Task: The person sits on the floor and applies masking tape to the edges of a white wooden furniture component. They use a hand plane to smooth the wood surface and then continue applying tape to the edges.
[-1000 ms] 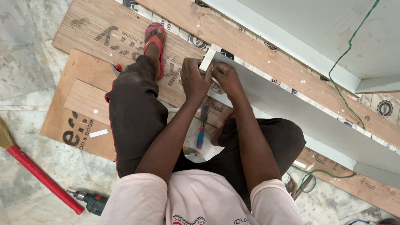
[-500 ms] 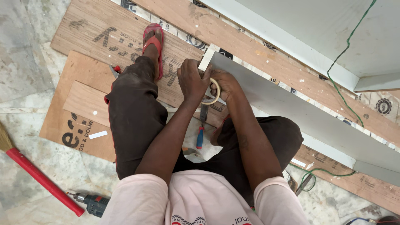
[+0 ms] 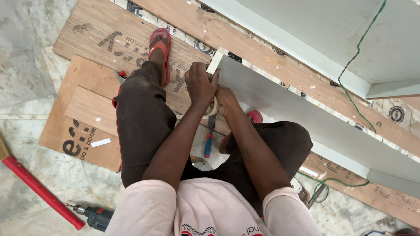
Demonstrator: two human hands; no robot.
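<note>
I am pressing my left hand [image 3: 200, 83] closed over the end of the grey board [image 3: 280, 102] while my right hand [image 3: 225, 99] is gripping a tape roll [image 3: 214, 108] just beneath. The board is lying across plywood sheets [image 3: 100, 43] on the floor; it looks stiff, smooth-faced, best held by its edges.

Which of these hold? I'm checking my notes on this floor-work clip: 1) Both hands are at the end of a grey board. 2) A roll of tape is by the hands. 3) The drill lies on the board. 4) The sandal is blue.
1) True: left hand and right hand meet at the grey board end.
2) True: the tape roll sits between them.
3) False: the drill lies on the floor.
4) False: the sandal is red.
</note>
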